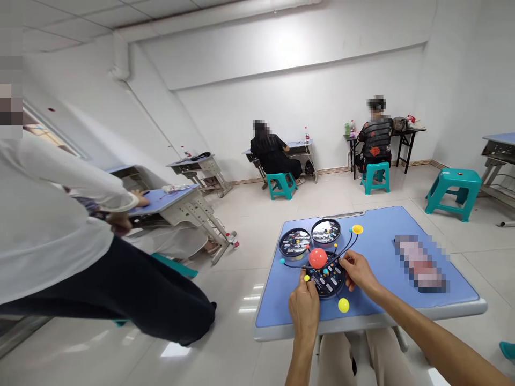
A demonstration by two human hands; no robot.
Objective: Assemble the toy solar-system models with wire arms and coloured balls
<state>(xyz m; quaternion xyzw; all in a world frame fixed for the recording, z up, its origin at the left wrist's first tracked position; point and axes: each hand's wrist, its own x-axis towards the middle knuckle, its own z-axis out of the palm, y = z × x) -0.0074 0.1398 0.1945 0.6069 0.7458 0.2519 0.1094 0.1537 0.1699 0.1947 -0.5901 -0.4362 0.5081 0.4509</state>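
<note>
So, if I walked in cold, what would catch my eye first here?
The colourful solar-system model stands out first: an orange-red ball and yellow balls on curved black wires, in the middle of the blue desk, with the left hand and right hand on it. Two round black trays sit just beyond it. At the left, a person in a white shirt looms large beside another desk.

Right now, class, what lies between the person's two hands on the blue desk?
In the head view, the black round base of a planets model lies between the left hand and right hand, with black wire arms crossing it.
</note>
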